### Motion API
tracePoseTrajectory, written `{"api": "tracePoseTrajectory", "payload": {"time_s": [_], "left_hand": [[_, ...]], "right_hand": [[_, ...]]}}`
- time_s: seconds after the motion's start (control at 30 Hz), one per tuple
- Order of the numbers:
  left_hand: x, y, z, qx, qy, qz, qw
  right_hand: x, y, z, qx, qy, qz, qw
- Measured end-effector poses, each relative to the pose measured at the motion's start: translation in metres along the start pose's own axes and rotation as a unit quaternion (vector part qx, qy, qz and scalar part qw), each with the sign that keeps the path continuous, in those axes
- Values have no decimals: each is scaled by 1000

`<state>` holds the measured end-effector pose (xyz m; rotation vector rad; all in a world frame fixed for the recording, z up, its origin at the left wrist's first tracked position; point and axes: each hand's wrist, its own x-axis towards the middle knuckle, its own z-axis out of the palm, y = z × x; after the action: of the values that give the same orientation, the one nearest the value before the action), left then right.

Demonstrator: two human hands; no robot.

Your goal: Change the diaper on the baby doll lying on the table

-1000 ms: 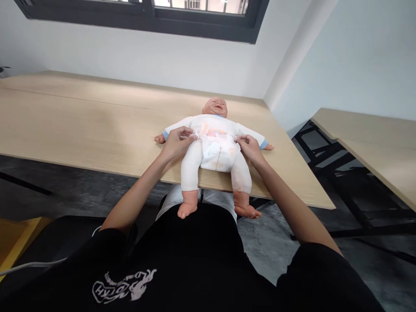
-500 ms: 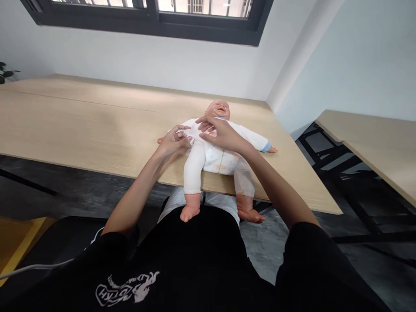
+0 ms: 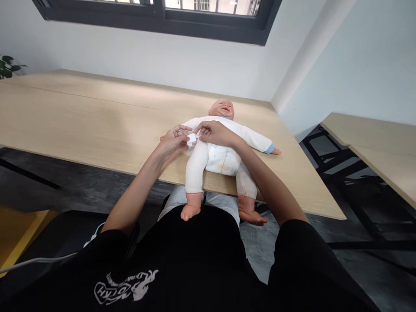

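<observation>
A baby doll [image 3: 256,138] lies on its back on the light wooden table [image 3: 107,130], head away from me and feet past the front edge. It wears a white top with blue cuffs and a white diaper [image 3: 221,159]. At the doll's hip on the left side of the view, my left hand [image 3: 175,138] pinches a small white diaper tab [image 3: 192,138]. My right hand [image 3: 212,132] is over the doll's belly, its thumb and fingertips closed on the other edge of that tab. The palm side of the right hand is hidden.
Behind the table is a wall with a dark-framed window [image 3: 214,29]. A second table [image 3: 373,134] stands at the right. A plant [image 3: 8,67] shows at the far left. At lower left are a black chair [image 3: 65,229], a white cable [image 3: 42,260] and a yellow box [image 3: 19,234].
My right hand has lowered and its fingers have closed by the left hand. The white tab now shows between the hands. The view has shifted slightly.
</observation>
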<state>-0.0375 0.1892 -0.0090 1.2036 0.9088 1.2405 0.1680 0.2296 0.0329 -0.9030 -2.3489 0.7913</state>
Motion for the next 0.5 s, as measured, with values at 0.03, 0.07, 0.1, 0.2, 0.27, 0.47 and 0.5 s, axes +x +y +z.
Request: {"api": "tracePoseTrajectory", "payload": {"time_s": [0.03, 0.07, 0.1, 0.2, 0.27, 0.47, 0.5], "left_hand": [[1, 0, -1, -4, -4, -2, 1000], [2, 0, -2, -9, -7, -1, 1000], [2, 0, -2, -12, -10, -2, 1000], [0, -1, -2, -17, -19, -9, 1000], [-2, -2, -2, -26, -24, -17, 999], [-4, -1, -1, -4, -34, -30, 999], [-4, -1, -1, -2, -38, -28, 999]], "right_hand": [[0, 0, 1, 2, 15, 9, 1000], [0, 0, 3, 1, 33, 15, 999], [0, 0, 5, 0, 51, 17, 999], [0, 1, 8, -3, 95, 15, 995], [0, 2, 9, -9, 125, 15, 992], [-2, 4, 9, -89, 195, 14, 977], [-3, 5, 9, -96, 205, 12, 974]]}}
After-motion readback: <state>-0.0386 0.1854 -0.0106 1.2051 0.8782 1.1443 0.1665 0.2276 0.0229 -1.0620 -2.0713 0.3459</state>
